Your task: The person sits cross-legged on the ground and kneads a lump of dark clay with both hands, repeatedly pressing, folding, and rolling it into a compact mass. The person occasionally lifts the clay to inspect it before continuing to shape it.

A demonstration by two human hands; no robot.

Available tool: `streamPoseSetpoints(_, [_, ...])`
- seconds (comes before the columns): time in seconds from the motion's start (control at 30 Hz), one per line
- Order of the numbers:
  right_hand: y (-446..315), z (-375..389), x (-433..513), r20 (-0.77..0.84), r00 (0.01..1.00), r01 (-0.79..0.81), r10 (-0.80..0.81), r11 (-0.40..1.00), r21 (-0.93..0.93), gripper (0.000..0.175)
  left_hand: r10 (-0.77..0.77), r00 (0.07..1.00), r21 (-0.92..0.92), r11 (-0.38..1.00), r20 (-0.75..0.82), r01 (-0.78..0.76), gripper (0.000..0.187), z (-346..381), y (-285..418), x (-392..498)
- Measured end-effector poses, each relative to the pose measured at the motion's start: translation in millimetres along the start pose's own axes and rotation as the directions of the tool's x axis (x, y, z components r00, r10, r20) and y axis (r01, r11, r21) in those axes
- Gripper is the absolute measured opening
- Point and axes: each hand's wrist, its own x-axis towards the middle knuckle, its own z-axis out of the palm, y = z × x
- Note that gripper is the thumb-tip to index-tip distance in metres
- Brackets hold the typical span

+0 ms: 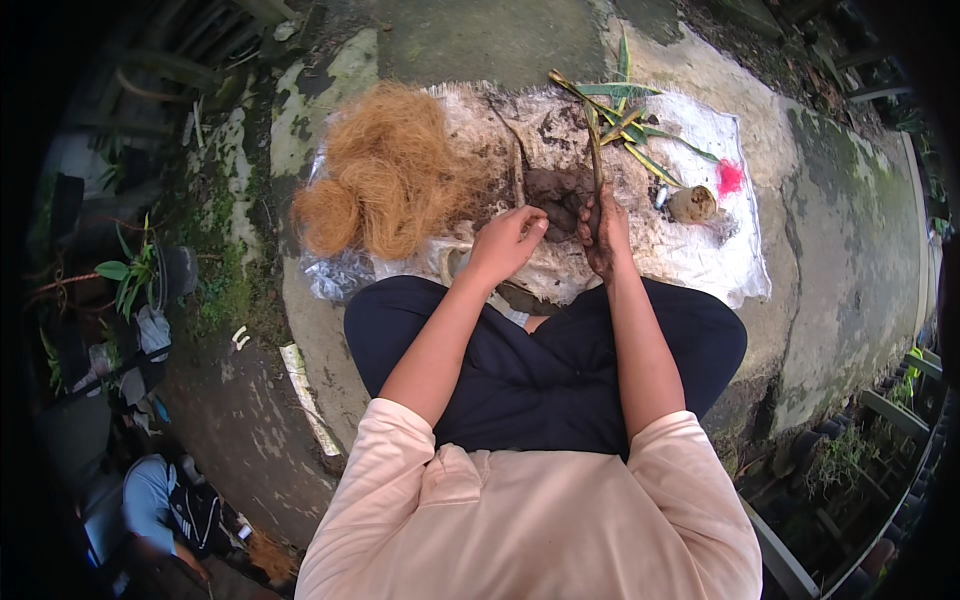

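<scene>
My right hand [609, 234], smeared with dark mud, grips the muddy base of a long upright plant stem [595, 154]. My left hand [511, 241] hovers at the left edge of a dark mud heap [556, 187], its fingers bent with nothing visible in them. The heap lies on a soiled white woven sack [645, 266]. A thin stick [517, 176] lies left of the heap. Cut yellow-edged snake plant leaves [630, 124] are spread beyond my right hand. On the left of the sack sits a large pile of brown coir-like fibre [397, 161].
Right of my right hand are a roll of tan material [691, 204], a small bottle-like item [661, 197] and pink fibre [729, 178]. Clear plastic [337, 277] lies below the fibre pile. A potted plant [135, 270] stands far left; another person [161, 502] is at lower left.
</scene>
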Motion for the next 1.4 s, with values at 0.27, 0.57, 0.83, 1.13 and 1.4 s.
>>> streamPoseSetpoints(0.27, [5.2,13.3,-1.0,0.089,0.99,0.089,-0.112,0.969,0.229,0.028,0.031,0.999,-0.035,0.999,0.009,-0.031,0.033,1.9,-1.9,0.8])
streamPoseSetpoints(0.57, [12.2,18.3,-3.9,0.248,0.954,0.16,-0.167,0.986,0.046,0.02,0.035,0.995,0.087,0.995,0.097,-0.044,0.06,-0.4,10.7,-1.5])
streamPoseSetpoints(0.83, [17.2,18.9,-0.8,0.235,0.953,0.204,-0.189,0.978,-0.041,0.026,0.071,0.995,0.174,0.981,0.07,-0.082,0.042,1.4,2.0,-0.3])
streamPoseSetpoints(1.13, [11.7,16.5,0.5,0.182,0.963,0.178,-0.197,0.977,0.115,0.027,0.042,0.992,0.16,0.987,-0.115,-0.023,0.028,-3.6,-1.1,3.1])
streamPoseSetpoints(1.4, [12.6,16.4,-0.5,0.166,0.965,0.189,-0.202,0.978,0.087,0.031,0.047,0.98,-0.286,0.953,-0.192,-0.102,0.039,0.3,-5.6,9.5])
